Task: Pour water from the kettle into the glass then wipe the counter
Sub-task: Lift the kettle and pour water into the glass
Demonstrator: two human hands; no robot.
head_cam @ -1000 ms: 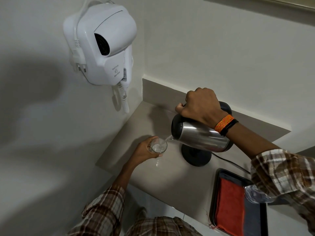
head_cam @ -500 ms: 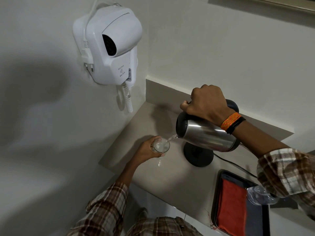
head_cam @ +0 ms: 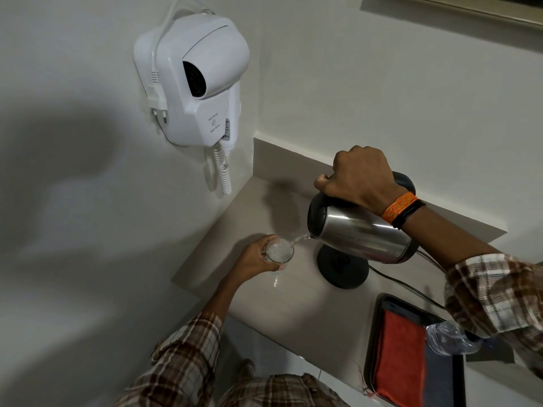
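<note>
Head view: the right hand is wrapped tight round the handle of a stainless-steel electric kettle, which is lifted and tipped well over to the left, spout down. A thin stream of water runs from the spout into a clear drinking glass. The left hand curls its fingers round the left side of the glass and holds it above the beige surface, just left of the kettle's spout; the water inside looks frothy. Whether the glass base touches the surface cannot be told.

The kettle's round black base stands on the surface under the tilted body, and its black cord trails off to the right. Near and to the right lies a dark tray holding a folded orange-red cloth, with a clear plastic bottle lying beside the cloth, partly hidden by the plaid sleeve. The right wrist wears an orange thread band and a black one next to it.

On the left wall, far from the tray, hangs a white wall-mounted hair dryer with a coiled cord dangling beneath it.
</note>
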